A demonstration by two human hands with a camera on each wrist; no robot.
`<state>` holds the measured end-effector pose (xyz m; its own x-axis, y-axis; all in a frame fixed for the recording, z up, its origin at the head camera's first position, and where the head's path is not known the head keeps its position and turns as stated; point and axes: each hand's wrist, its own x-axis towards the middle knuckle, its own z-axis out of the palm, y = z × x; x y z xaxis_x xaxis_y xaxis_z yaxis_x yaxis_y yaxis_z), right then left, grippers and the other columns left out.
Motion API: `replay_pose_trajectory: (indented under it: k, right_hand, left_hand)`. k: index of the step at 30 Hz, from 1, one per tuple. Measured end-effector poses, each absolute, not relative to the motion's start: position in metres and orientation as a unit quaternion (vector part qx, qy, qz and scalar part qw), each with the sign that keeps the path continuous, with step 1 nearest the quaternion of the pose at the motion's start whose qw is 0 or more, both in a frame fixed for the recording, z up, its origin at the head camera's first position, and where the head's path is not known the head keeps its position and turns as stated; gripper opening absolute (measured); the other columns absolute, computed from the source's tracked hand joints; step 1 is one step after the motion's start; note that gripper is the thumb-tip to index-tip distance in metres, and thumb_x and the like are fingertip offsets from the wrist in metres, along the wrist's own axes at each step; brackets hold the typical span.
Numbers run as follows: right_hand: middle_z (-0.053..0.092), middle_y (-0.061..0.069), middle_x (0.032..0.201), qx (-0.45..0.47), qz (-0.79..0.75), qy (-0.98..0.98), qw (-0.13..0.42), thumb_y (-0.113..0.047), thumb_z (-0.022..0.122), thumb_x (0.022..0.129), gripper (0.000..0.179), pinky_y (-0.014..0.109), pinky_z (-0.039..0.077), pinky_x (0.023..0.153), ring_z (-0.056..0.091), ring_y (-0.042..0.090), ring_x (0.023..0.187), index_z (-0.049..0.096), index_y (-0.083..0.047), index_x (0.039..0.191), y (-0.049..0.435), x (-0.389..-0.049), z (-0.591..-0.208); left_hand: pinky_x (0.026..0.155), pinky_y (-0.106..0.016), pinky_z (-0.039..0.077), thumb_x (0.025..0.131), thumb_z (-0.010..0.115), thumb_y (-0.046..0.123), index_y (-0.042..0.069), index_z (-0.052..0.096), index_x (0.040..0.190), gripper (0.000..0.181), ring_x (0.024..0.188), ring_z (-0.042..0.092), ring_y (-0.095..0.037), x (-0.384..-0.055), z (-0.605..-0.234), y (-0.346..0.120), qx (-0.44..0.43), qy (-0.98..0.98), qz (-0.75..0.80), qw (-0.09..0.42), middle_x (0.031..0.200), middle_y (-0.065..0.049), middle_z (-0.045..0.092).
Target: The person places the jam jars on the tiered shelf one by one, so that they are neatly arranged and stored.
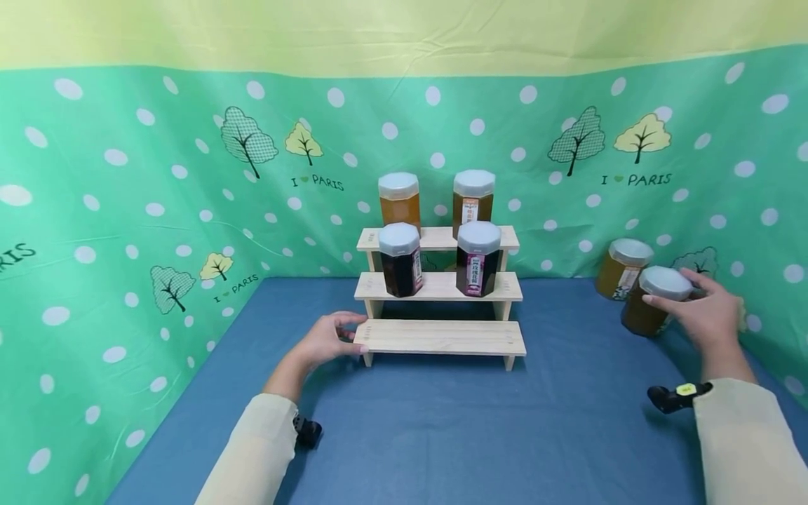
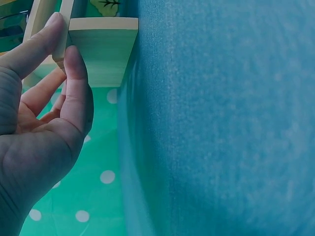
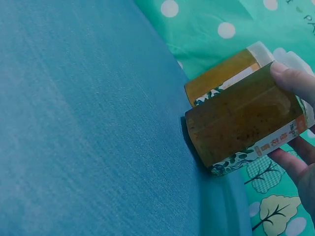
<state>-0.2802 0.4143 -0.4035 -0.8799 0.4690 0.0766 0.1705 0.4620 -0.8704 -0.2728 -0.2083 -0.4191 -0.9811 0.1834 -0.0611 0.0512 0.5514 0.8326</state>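
My left hand (image 1: 330, 339) pinches the left end of the lowest step of a three-step wooden stand (image 1: 442, 337). In the left wrist view, its thumb and fingertips lie on either side of the board's edge (image 2: 64, 34). Over at the far right, my right hand (image 1: 710, 312) grips a brown jar (image 3: 241, 118) near its white lid, thumb on one side and fingers on the other. That jar looks slightly tilted in the head view, its base close to the blue cloth. Right behind it stands a lighter amber jar (image 1: 615, 270) with a white lid.
The stand's top step carries an amber jar (image 1: 400, 207) and a brown jar (image 1: 463, 210). Two dark jars, one left (image 1: 398, 270) and one right (image 1: 477, 270), stand on the middle step. Blue cloth (image 1: 442, 435) covers the table; a green dotted curtain (image 1: 315, 126) hangs behind and at the sides.
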Motion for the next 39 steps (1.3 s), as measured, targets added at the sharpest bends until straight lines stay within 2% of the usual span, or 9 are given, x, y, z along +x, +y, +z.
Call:
replay_pose_trajectory:
  k: [9, 19, 21, 23, 26, 31, 33, 37, 39]
  right_hand:
    - [0.021, 0.024, 0.157, -0.176, 0.480, -0.846, 0.150, -0.047, 0.073, 0.084, 0.091, 0.060, 0.031, 0.105, 0.027, 0.043, 0.134, 0.025, -0.020, 0.156, 0.403, -0.274, -0.398]
    - [0.025, 0.026, 0.155, -0.150, 0.463, -0.862, 0.144, -0.049, 0.074, 0.082, 0.090, 0.063, 0.034, 0.100, 0.029, 0.046, 0.135, 0.029, -0.019, 0.155, 0.387, -0.265, -0.389]
    - [0.027, 0.026, 0.154, -0.144, 0.455, -0.867, 0.145, -0.049, 0.075, 0.082, 0.090, 0.059, 0.039, 0.095, 0.031, 0.046, 0.134, 0.032, -0.018, 0.154, 0.384, -0.264, -0.388]
    - [0.031, 0.028, 0.151, -0.137, 0.445, -0.873, 0.148, -0.049, 0.076, 0.081, 0.090, 0.049, 0.044, 0.087, 0.034, 0.045, 0.132, 0.034, -0.016, 0.153, 0.381, -0.263, -0.387]
    - [0.035, 0.029, 0.149, -0.127, 0.433, -0.879, 0.151, -0.049, 0.077, 0.080, 0.090, 0.042, 0.044, 0.079, 0.037, 0.045, 0.130, 0.036, -0.014, 0.152, 0.376, -0.261, -0.385]
    - [0.033, 0.029, 0.150, -0.116, 0.430, -0.881, 0.158, -0.048, 0.077, 0.080, 0.090, 0.057, 0.041, 0.086, 0.036, 0.048, 0.131, 0.036, -0.014, 0.152, 0.367, -0.256, -0.381]
    - [0.033, 0.028, 0.150, -0.114, 0.429, -0.881, 0.163, -0.047, 0.078, 0.080, 0.090, 0.057, 0.040, 0.087, 0.036, 0.048, 0.132, 0.037, -0.013, 0.152, 0.363, -0.254, -0.379]
    - [0.037, 0.028, 0.148, -0.103, 0.425, -0.883, 0.173, -0.046, 0.080, 0.078, 0.090, 0.037, 0.045, 0.077, 0.040, 0.047, 0.128, 0.039, -0.013, 0.151, 0.356, -0.250, -0.376]
    - [0.040, 0.029, 0.146, -0.095, 0.422, -0.884, 0.177, -0.045, 0.081, 0.077, 0.090, 0.024, 0.043, 0.070, 0.043, 0.046, 0.126, 0.040, -0.012, 0.150, 0.354, -0.248, -0.376]
  left_hand:
    - [0.079, -0.036, 0.052, 0.076, 0.084, 0.007, 0.008, 0.064, 0.129, 0.057, 0.096, 0.056, -0.025, -0.272, -0.419, -0.208, 0.065, 0.877, 0.470, 0.070, 0.139, -0.012, 0.051]
    - [0.080, -0.037, 0.052, 0.076, 0.084, 0.007, 0.008, 0.064, 0.130, 0.057, 0.096, 0.057, -0.025, -0.272, -0.419, -0.210, 0.070, 0.878, 0.467, 0.070, 0.139, -0.013, 0.051]
    - [0.080, -0.037, 0.052, 0.076, 0.084, 0.008, 0.007, 0.064, 0.130, 0.057, 0.097, 0.057, -0.025, -0.271, -0.419, -0.210, 0.070, 0.879, 0.467, 0.069, 0.139, -0.013, 0.051]
    - [0.080, -0.037, 0.052, 0.076, 0.084, 0.008, 0.007, 0.064, 0.130, 0.057, 0.097, 0.056, -0.025, -0.271, -0.419, -0.210, 0.071, 0.879, 0.467, 0.067, 0.139, -0.013, 0.051]
    - [0.080, -0.037, 0.052, 0.077, 0.084, 0.008, 0.006, 0.063, 0.130, 0.057, 0.098, 0.056, -0.025, -0.271, -0.419, -0.210, 0.072, 0.879, 0.467, 0.068, 0.139, -0.014, 0.051]
    - [0.080, -0.037, 0.052, 0.077, 0.084, 0.008, 0.005, 0.063, 0.130, 0.057, 0.099, 0.057, -0.026, -0.271, -0.418, -0.210, 0.074, 0.878, 0.468, 0.069, 0.140, -0.016, 0.050]
    - [0.080, -0.037, 0.052, 0.076, 0.084, 0.008, 0.006, 0.063, 0.130, 0.057, 0.099, 0.057, -0.026, -0.271, -0.418, -0.210, 0.070, 0.877, 0.471, 0.069, 0.139, -0.015, 0.050]
    - [0.080, -0.037, 0.052, 0.076, 0.084, 0.007, 0.007, 0.064, 0.129, 0.057, 0.099, 0.056, -0.026, -0.270, -0.418, -0.210, 0.067, 0.878, 0.470, 0.069, 0.139, -0.013, 0.051]
    - [0.081, -0.037, 0.052, 0.076, 0.084, 0.008, 0.007, 0.064, 0.130, 0.057, 0.099, 0.056, -0.026, -0.270, -0.418, -0.209, 0.066, 0.878, 0.469, 0.070, 0.139, -0.013, 0.051]
